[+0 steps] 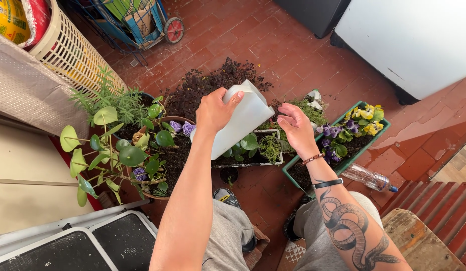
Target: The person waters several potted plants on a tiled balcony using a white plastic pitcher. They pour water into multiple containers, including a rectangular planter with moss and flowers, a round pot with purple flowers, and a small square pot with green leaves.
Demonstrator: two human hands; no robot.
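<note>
My left hand (215,109) grips a white plastic jug (240,120) by its handle and holds it tilted, its lower end over a brown pot (165,123) with round-leafed green plants and purple flowers. My right hand (296,128) is open, palm up, fingers spread just to the right of the jug, apart from it. It hovers above a small white rectangular planter (253,161) with green seedlings. A bracelet and a black band circle the right wrist, and a snake tattoo runs down the forearm.
A green planter (293,173) with yellow and purple pansies stands at the right, a clear plastic bottle (368,177) lying beside it. A dark-leafed plant (208,83) sits behind. A cream laundry basket (72,52), a wheeled cart (142,22) and a step stool (92,243) surround the tiled floor.
</note>
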